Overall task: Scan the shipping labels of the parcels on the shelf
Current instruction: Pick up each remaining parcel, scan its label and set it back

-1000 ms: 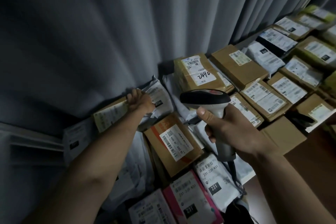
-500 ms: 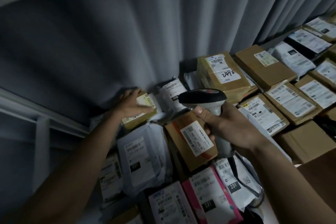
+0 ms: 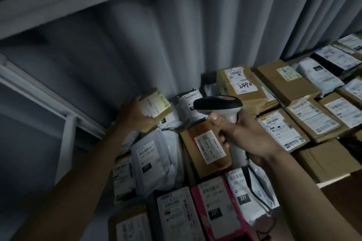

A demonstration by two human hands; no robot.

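left hand [image 3: 135, 115] has lifted the small taped box [image 3: 155, 104], label now upturned

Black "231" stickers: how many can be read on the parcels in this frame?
3: one on the white bag below the left hand, one on the pink parcel at the front, one on the white bag under the scanner cable. Others may be hidden or blurred.

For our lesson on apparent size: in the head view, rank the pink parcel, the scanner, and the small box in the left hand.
1. pink parcel
2. scanner, partly hidden by the right hand
3. small box in the left hand
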